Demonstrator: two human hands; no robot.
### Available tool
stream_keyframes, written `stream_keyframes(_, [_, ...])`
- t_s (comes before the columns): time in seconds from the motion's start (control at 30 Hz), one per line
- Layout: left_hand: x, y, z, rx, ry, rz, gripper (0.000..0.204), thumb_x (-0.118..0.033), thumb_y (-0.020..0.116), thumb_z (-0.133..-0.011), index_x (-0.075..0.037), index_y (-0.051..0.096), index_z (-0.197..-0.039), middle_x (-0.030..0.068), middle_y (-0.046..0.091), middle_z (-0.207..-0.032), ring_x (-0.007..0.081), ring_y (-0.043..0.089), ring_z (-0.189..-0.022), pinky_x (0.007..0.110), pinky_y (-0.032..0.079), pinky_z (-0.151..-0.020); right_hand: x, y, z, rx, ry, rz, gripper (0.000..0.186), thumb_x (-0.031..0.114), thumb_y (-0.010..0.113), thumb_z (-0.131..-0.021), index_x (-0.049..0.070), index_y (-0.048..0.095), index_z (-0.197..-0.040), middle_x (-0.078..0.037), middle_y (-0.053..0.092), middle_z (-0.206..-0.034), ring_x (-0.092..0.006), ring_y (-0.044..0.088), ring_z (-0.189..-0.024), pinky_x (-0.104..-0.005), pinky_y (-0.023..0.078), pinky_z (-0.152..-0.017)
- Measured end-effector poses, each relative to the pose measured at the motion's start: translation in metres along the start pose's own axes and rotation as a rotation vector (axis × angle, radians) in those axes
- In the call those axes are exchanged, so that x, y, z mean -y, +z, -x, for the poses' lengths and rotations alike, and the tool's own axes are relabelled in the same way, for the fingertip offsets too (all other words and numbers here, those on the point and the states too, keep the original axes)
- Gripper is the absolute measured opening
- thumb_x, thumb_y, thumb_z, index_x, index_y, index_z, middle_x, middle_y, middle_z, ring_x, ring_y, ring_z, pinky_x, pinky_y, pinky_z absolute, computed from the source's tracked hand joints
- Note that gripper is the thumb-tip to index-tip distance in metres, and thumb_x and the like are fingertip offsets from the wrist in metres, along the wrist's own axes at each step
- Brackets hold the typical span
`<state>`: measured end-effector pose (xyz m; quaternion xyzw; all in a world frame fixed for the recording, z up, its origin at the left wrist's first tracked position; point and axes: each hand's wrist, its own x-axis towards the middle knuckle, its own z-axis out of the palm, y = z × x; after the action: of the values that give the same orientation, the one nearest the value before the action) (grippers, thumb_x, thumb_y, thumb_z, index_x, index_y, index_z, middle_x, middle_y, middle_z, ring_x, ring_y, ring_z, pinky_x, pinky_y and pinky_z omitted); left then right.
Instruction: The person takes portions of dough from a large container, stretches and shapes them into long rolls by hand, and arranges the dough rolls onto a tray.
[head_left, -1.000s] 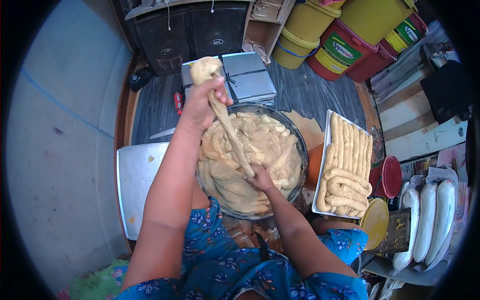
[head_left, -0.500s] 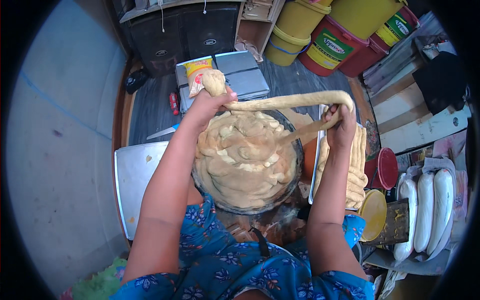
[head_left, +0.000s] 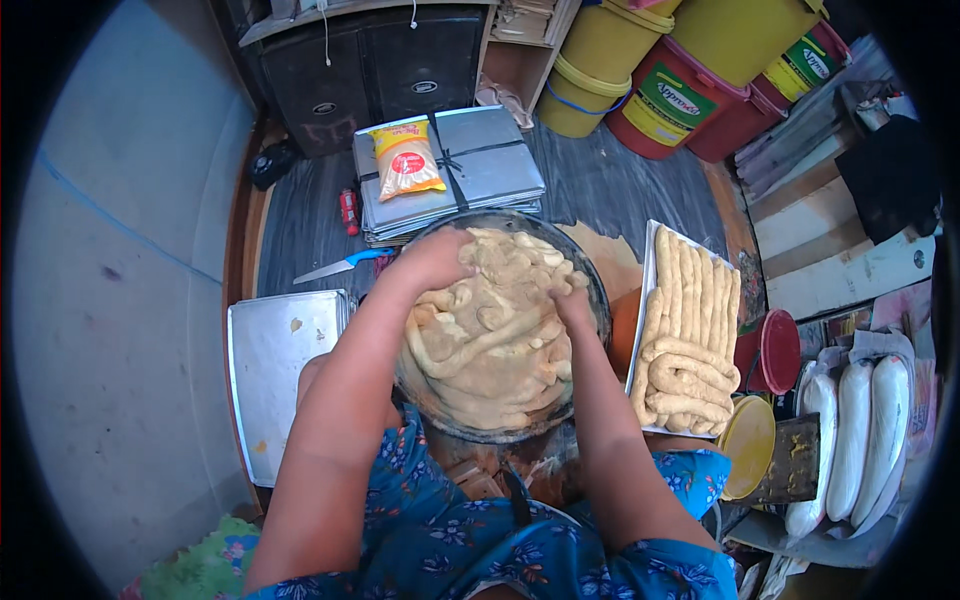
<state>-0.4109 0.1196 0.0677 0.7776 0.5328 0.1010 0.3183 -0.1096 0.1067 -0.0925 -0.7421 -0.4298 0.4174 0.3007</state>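
In a round dark basin (head_left: 500,436) between the person's knees, a heap of pale dough (head_left: 505,385) is now receiving both bare hands, which half a second earlier were stretching a thick strand in the air above it. The left hand (head_left: 440,258) is pressing into the far left of the heap, and the right hand (head_left: 572,303) is reaching down at its right side; with fingers partly hidden among the folds, one cannot tell whether either is gripping. The dough is looking soft, lumpy and dusted with brownish flour, its thick coils overlapping, and one long strand (head_left: 470,358) is curving across the near left. Beyond the basin, a yellow-and-clear packet (head_left: 407,165), which the raised dough was partly covering before, is now showing whole, lying on a stack of metal trays (head_left: 490,165) tied with black cord. A blue-handled knife (head_left: 335,267) is lying to the left, above another metal tray (head_left: 280,370). To the right, dough ropes (head_left: 690,290) are filling a pale-rimmed tray (head_left: 643,300), the far ones in straight rows, the near ones folded back and forth. Yellow and red buckets (head_left: 660,105) are standing stacked at the far right.
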Motion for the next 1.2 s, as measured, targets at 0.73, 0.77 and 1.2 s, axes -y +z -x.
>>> stream_keyframes(0.73, [-0.029,0.069,-0.009,0.116,0.145,0.047,0.072,-0.032,0.072,-0.079,-0.001,0.042,-0.138,0.0229,0.053,-0.130,0.0350,0.051,-0.122,0.039,0.038,-0.105,0.053,-0.024,0.057,-0.171,-0.011,-1.420,0.055,-0.003,0.034,-0.092,0.003,0.026,-0.146,-0.020,0.038,-0.143,-0.0324,0.045,-0.127,-0.0474,0.037,-0.107])
stream_keyframes(0.77, [-0.038,0.080,-0.007,0.012,0.223,0.108,0.073,-0.030,0.072,-0.079,-0.001,0.041,-0.138,0.0231,0.054,-0.129,0.0345,0.051,-0.122,0.039,0.038,-0.104,0.071,-0.023,0.074,-0.149,-0.100,-1.411,0.056,-0.003,0.034,-0.092,0.003,0.026,-0.147,-0.020,0.039,-0.143,-0.0319,0.046,-0.126,-0.0460,0.038,-0.106])
stream_keyframes(1.2, [-0.096,0.032,0.006,0.282,0.247,0.897,0.032,-0.008,0.065,-0.079,-0.001,0.057,-0.110,0.0024,0.058,-0.081,0.0088,0.054,-0.062,0.024,0.045,-0.056,0.061,-0.033,0.098,-0.256,-0.580,-0.664,0.034,0.017,0.047,-0.093,-0.001,0.050,-0.122,-0.012,0.058,-0.116,-0.0221,0.055,-0.109,-0.0334,0.041,-0.095])
